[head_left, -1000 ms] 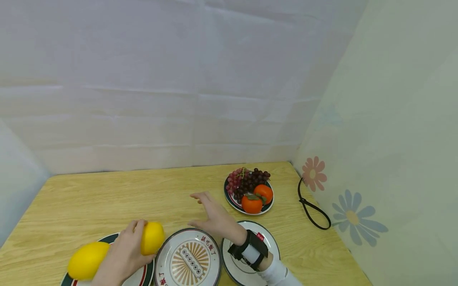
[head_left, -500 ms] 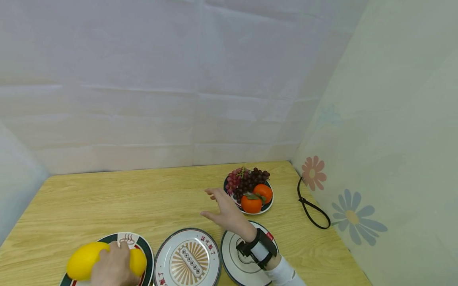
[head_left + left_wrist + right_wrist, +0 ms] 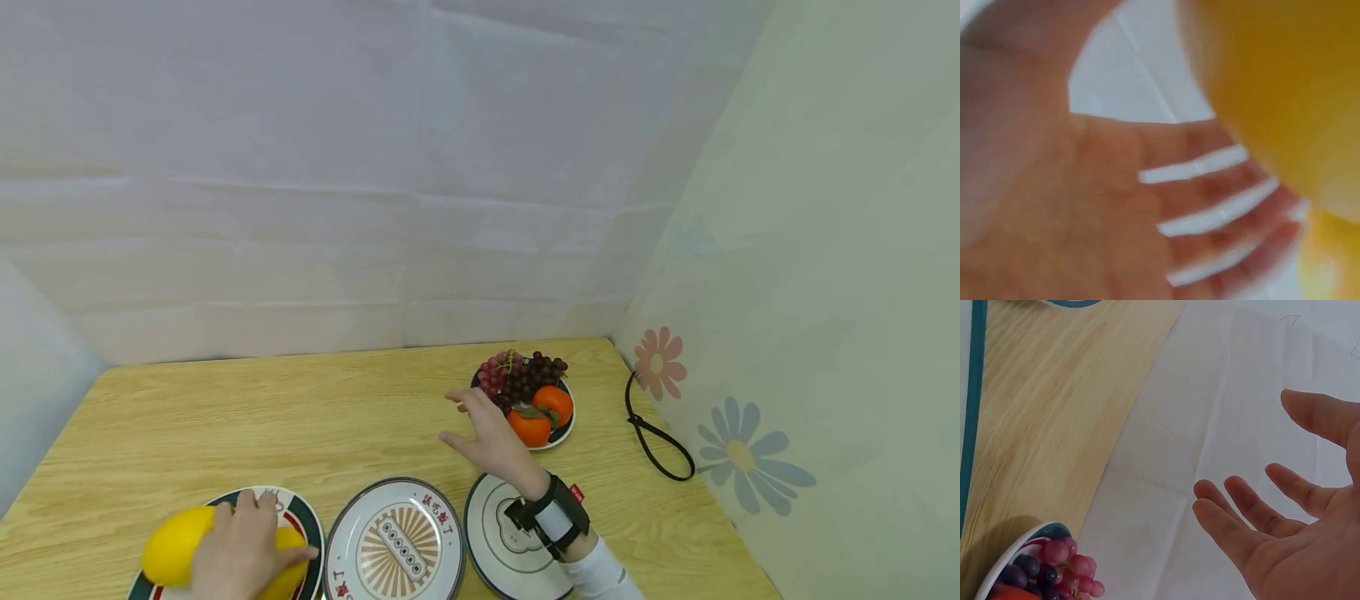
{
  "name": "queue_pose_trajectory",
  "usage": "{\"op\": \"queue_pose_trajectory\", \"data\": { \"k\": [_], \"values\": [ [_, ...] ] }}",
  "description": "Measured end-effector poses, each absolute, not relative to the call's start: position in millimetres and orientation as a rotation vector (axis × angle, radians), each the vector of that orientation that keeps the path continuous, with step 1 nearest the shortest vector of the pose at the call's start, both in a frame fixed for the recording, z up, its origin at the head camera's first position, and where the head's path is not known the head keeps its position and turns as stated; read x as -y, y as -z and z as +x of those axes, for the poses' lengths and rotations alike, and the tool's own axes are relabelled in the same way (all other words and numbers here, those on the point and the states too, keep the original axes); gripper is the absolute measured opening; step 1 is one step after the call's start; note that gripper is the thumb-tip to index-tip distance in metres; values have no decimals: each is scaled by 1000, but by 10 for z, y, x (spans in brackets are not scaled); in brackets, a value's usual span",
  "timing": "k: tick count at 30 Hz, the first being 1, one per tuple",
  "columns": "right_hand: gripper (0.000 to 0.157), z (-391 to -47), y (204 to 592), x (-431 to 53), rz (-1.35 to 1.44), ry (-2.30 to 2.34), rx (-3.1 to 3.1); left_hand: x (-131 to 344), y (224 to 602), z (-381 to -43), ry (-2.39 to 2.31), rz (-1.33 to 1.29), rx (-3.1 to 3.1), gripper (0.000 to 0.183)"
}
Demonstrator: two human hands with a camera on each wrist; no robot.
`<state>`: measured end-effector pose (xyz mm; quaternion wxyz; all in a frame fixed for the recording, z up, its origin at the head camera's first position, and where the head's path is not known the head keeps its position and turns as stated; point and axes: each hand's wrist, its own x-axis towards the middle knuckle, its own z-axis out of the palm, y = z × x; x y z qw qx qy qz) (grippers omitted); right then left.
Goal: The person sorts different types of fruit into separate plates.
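My left hand (image 3: 243,546) is over the patterned plate (image 3: 313,533) at lower left in the head view, fingers spread, thumb out to the right. Under it lies a smooth oval yellow fruit (image 3: 287,571), partly hidden; a second yellow fruit (image 3: 176,546) sits on the plate's left side. In the left wrist view the yellow fruit (image 3: 1291,94) is beside the fingers, blurred, and gaps show between them. My right hand (image 3: 495,446) holds nothing, its fingers apart. It is near the small fruit plate (image 3: 564,435) and hides part of it.
Grapes (image 3: 528,379) and orange persimmons (image 3: 529,427) fill the small plate at back right. A white plate with a sunburst print (image 3: 363,500) and another white plate (image 3: 510,575) stand along the front. A black cord loop (image 3: 660,437) lies at the table's right edge.
My left hand moved left and down with one yellow fruit onto the left plate, and its fingers have since spread from it. My right hand moved right, towards the small fruit plate.
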<state>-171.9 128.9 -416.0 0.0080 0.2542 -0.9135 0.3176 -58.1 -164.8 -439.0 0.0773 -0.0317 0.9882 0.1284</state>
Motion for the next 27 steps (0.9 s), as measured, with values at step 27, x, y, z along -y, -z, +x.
{"op": "queue_pose_trajectory", "data": {
  "k": [27],
  "values": [
    [60, -1955, 4679, -2141, 370, -135, 2930, 1450, 4064, -739, -603, 236, -3249, 72]
  ]
}}
